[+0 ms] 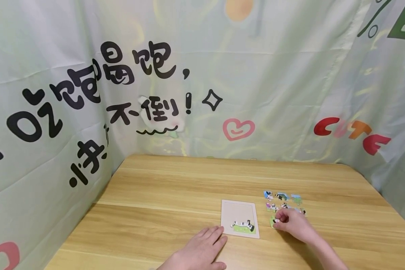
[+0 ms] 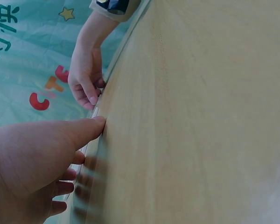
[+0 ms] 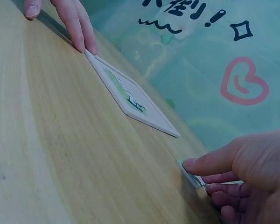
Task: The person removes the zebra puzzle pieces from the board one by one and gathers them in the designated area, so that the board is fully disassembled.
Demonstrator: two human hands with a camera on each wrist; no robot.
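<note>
A shallow pale puzzle tray [image 1: 234, 210] lies on the table. In its lower right part sits a strip of joined puzzle [image 1: 244, 227], showing green ground and a black-and-white animal. My left hand [image 1: 202, 247] is spread palm down, its fingertips touching the tray's lower left corner. Right of the tray, my right hand [image 1: 294, 224] pinches a small green puzzle piece [image 3: 191, 175] between thumb and fingers, close to the tabletop. Beyond that hand, several loose puzzle pieces [image 1: 282, 196] lie in rows, some partly hidden by its fingers.
The wooden table [image 1: 162, 195] has rounded far corners. Printed cloth [image 1: 276, 86] hangs behind it and along both sides, with black characters, a pink heart [image 1: 238, 129] and coloured letters.
</note>
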